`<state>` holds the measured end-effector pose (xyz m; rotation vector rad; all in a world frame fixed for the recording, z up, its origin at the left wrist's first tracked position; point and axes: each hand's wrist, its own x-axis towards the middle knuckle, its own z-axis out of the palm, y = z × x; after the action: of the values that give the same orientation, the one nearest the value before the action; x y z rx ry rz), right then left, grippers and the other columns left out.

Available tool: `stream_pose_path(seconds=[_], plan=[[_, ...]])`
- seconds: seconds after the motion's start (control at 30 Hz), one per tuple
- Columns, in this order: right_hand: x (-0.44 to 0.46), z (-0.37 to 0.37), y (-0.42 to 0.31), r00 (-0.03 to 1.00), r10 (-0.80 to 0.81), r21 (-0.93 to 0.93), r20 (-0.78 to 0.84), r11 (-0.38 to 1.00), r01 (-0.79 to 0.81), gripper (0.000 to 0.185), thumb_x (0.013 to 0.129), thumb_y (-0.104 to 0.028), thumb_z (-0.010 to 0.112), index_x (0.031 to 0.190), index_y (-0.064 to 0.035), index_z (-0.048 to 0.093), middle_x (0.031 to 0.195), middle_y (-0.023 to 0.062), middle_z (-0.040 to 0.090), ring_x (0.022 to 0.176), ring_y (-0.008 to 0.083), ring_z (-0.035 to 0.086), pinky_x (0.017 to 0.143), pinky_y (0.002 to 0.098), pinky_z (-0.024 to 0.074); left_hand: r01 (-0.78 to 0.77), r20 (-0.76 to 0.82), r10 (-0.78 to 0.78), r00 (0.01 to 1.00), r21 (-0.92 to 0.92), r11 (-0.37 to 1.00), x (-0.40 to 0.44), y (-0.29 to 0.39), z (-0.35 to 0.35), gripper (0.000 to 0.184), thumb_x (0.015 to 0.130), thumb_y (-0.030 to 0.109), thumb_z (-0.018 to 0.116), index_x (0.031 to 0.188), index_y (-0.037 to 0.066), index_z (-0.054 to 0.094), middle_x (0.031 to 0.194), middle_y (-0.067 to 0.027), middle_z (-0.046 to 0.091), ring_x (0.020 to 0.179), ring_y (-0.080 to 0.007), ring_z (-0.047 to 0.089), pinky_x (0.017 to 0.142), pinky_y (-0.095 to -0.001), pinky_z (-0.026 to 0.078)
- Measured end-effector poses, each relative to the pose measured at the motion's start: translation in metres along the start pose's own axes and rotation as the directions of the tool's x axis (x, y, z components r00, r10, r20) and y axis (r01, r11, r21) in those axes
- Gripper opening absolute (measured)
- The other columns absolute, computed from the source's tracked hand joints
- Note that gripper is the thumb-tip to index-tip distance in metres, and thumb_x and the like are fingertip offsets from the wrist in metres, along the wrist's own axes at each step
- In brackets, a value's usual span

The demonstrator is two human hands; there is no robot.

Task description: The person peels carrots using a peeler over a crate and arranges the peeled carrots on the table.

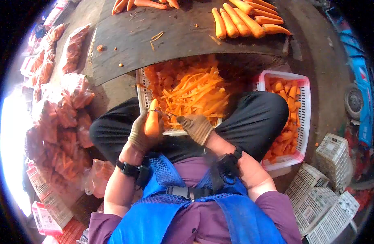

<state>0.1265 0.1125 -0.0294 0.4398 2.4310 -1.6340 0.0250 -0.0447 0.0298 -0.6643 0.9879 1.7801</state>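
My left hand, in a tan work glove, is closed around an orange carrot held tip up. My right hand, also gloved, is closed on a peeler, whose thin dark blade end reaches across to the carrot. Its handle is mostly hidden by my fingers. Just beyond both hands is a white plastic basket between my legs, heaped with long orange carrot peelings.
A dark board in front bears whole carrots. Right of my knee stands a pink-rimmed basket of carrot pieces. Bagged carrots lie at left; white crates sit at lower right.
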Motion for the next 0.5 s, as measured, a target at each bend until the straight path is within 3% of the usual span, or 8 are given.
stream_pose_path(seconds=[0.1,0.13,0.23,0.33,0.5], plan=[[0.001,0.005,0.003,1.0,-0.015,-0.042,0.021,0.999,0.016,0.058,0.083,-0.054,0.037,0.068,-0.0016,0.056,0.059,0.0208,0.049,0.056,0.0341,0.05,0.051,0.0389,0.0373,0.055,-0.085,-0.068,0.994,-0.141,0.988,0.02,0.002,-0.006,0.039,0.08,0.041,0.052,0.099,0.006,0.049,0.08,-0.0073,0.053,0.072,-0.0186,0.051,0.067,-0.0282,0.046],[0.0,0.005,0.002,0.999,-0.043,-0.035,0.004,0.998,0.043,0.058,0.083,-0.055,0.038,0.068,-0.002,0.057,0.06,0.0208,0.05,0.056,0.034,0.05,0.051,0.0389,0.0373,0.171,0.002,-0.177,0.984,-0.278,0.945,0.028,0.006,-0.013,0.042,0.078,0.042,0.055,0.1,0.007,0.049,0.081,-0.0072,0.052,0.072,-0.0187,0.051,0.07,-0.0295,0.046],[-0.001,0.004,-0.002,0.998,-0.063,-0.057,-0.008,0.996,0.062,0.058,0.082,-0.055,0.038,0.067,-0.0026,0.057,0.06,0.0204,0.05,0.056,0.034,0.05,0.051,0.0389,0.0373,0.032,0.008,-0.032,0.999,-0.022,0.999,0.038,0.007,-0.009,0.039,0.083,0.04,0.048,0.103,0.006,0.049,0.084,-0.007,0.058,0.07,-0.0212,0.057,0.06,-0.0344,0.05],[0.002,0.01,0.003,0.999,-0.044,-0.097,-0.003,0.994,0.043,0.059,0.081,-0.056,0.039,0.067,-0.0026,0.057,0.06,0.0204,0.051,0.056,0.0342,0.05,0.051,0.0388,0.0374,-0.019,-0.107,-0.002,0.994,-0.191,0.981,0.029,0.004,0.033,0.039,0.083,0.037,0.048,0.106,0.006,0.049,0.088,-0.0063,0.058,0.075,-0.02,0.057,0.063,-0.0342,0.049],[-0.002,0.002,-0.003,0.999,-0.01,-0.057,-0.038,0.998,0.008,0.057,0.081,-0.056,0.039,0.069,-0.0033,0.058,0.063,0.0207,0.052,0.056,0.0346,0.051,0.051,0.0393,0.0379,0.012,0.027,-0.01,1.0,-0.098,0.995,0.03,0.0,0.018,0.037,0.084,0.033,0.048,0.109,0.005,0.047,0.093,-0.0074,0.056,0.079,-0.0207,0.056,0.07,-0.0324,0.047]])
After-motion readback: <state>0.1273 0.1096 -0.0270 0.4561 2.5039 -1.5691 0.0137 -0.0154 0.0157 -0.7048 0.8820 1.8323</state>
